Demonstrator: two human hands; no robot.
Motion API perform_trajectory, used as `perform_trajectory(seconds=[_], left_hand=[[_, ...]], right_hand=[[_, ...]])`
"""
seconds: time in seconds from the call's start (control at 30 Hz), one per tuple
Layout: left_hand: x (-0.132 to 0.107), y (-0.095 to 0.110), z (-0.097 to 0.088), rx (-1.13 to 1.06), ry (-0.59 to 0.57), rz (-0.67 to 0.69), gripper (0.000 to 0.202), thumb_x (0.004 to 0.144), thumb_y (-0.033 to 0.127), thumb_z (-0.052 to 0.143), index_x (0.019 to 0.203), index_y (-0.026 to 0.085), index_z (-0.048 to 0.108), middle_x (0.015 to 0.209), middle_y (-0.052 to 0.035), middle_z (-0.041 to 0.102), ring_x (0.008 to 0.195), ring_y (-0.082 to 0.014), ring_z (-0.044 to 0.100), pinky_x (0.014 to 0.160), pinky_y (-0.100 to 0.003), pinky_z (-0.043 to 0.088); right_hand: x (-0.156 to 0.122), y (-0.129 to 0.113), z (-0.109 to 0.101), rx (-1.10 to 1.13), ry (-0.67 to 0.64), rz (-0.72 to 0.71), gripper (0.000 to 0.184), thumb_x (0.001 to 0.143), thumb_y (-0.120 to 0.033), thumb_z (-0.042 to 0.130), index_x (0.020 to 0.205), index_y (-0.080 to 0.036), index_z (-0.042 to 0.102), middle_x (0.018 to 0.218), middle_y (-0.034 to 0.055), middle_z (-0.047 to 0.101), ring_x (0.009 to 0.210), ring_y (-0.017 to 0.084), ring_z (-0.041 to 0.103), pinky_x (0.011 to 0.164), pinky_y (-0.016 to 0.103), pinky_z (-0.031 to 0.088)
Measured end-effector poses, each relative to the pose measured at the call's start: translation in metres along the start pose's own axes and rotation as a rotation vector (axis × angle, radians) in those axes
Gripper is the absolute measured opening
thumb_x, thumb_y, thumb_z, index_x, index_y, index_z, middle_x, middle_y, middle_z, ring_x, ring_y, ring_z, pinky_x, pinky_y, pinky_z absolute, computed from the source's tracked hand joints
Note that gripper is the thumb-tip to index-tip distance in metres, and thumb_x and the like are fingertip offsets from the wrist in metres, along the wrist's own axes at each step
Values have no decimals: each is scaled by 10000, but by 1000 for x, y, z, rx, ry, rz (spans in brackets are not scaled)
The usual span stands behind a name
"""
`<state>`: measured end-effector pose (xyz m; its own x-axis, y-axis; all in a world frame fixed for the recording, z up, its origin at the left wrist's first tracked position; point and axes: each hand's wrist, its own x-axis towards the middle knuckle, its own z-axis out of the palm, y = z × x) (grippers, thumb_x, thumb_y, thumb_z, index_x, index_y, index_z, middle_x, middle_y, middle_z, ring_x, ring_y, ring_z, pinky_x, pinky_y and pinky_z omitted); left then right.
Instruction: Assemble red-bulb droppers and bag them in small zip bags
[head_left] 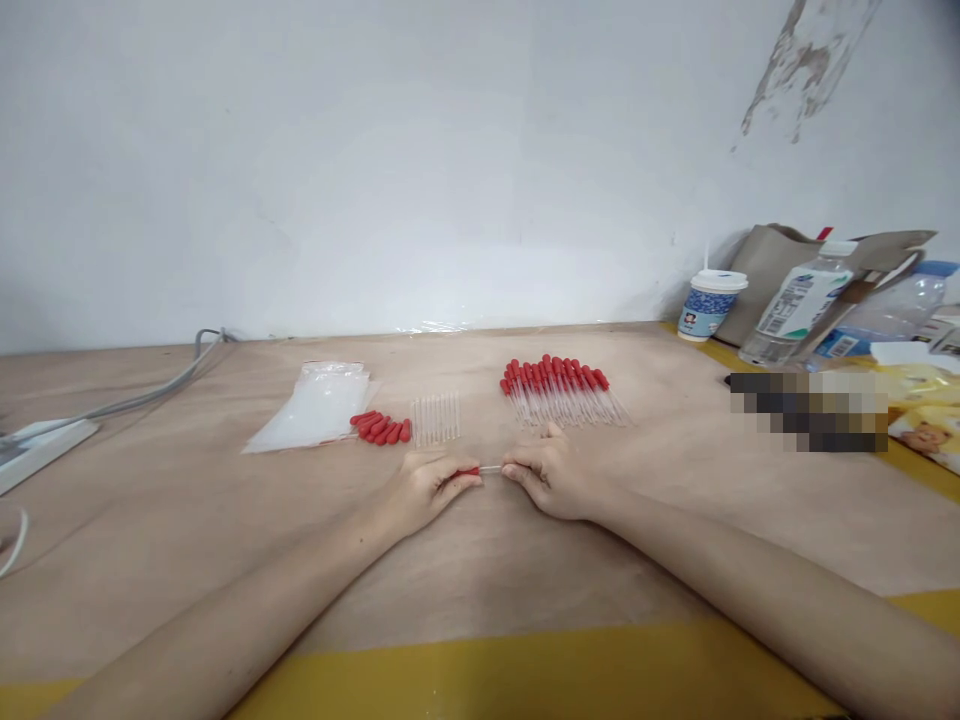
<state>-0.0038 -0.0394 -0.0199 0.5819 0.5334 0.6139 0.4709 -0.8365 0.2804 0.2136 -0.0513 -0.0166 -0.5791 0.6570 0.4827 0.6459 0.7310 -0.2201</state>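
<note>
My left hand (429,490) pinches a red rubber bulb (469,471), mostly covered by the fingers. A thin clear dropper tube (491,469) runs from the bulb to my right hand (551,478), whose thumb and fingertips are closed on its other end. How far the tube sits inside the bulb is hidden. Just beyond my left hand lie several loose red bulbs (382,428) and, beside them, a row of bare clear tubes (436,418). Past my right hand is a cluster of droppers with red bulbs (555,385), tubes pointing toward me.
A clear plastic bag (311,408) lies left of the loose bulbs. A power strip (45,450) with a grey cable (161,385) is at far left. At right stand a paper cup (709,305), a plastic bottle (802,305), a grey bag (757,270) and yellow packets (926,430).
</note>
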Motion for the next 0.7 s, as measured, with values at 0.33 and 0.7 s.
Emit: perform_trajectory(seconds=[0.33,0.7], left_hand=[[5,11,-9,-104,-68,-133,213,823,292,534,940,169,664,835,-47,676,705,-140,611,651,-248,483],[4,14,-2,-175,-135,-191,185,809,292,546,868,161,662,742,-29,676,641,-135,595,589,-239,468]], right_hand=[[-1,11,0,-342,207,-337,277,896,-196,353,765,-153,593,618,23,529,591,123,413,599,278,271],[-2,5,7,-184,190,-355,228,854,-140,355,781,-147,571,613,25,503,552,121,389,558,272,282]])
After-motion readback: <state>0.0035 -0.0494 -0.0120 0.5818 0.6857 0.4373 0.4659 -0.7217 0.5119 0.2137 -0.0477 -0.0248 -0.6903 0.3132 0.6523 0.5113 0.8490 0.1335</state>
